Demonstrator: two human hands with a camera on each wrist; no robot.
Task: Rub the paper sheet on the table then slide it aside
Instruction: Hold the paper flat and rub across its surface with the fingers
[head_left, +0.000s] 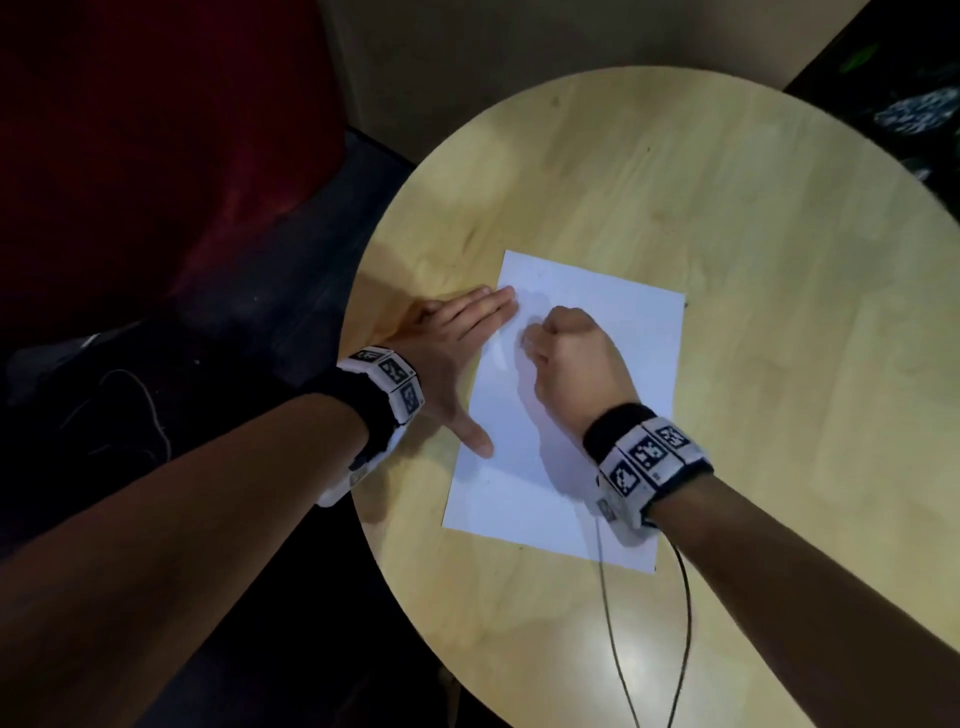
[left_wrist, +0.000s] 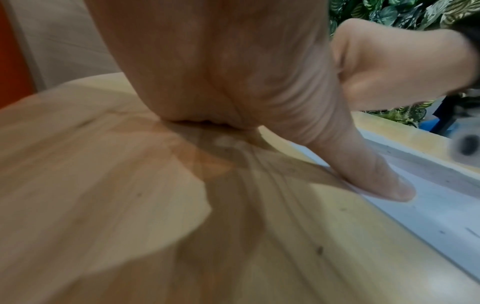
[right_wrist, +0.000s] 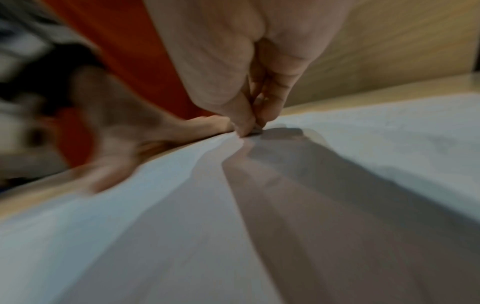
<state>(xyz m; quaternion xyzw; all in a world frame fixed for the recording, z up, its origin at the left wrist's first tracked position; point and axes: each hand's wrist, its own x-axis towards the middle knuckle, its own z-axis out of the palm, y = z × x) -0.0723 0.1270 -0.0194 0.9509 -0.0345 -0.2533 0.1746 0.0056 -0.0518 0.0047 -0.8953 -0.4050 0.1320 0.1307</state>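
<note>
A white paper sheet (head_left: 519, 493) lies flat on the round wooden table (head_left: 675, 182). My left hand (head_left: 467, 353) rests flat along the sheet's left edge, fingers straight, with the thumb (left_wrist: 363, 170) pressing on the paper (left_wrist: 428, 216). My right hand (head_left: 530, 343) is curled over the sheet's upper left part. In the right wrist view its fingertips (right_wrist: 244, 123) pinch a small grey object (right_wrist: 257, 130) against the paper (right_wrist: 130, 236); what that object is stays unclear through the blur. The left hand (right_wrist: 122, 144) shows just beyond it.
Bare wood surrounds the sheet, widest to the right and far side. A thin cable (head_left: 685, 623) runs from my right wristband across the table's near part. The table's left rim (head_left: 363, 519) lies just behind my left wrist, with dark floor below.
</note>
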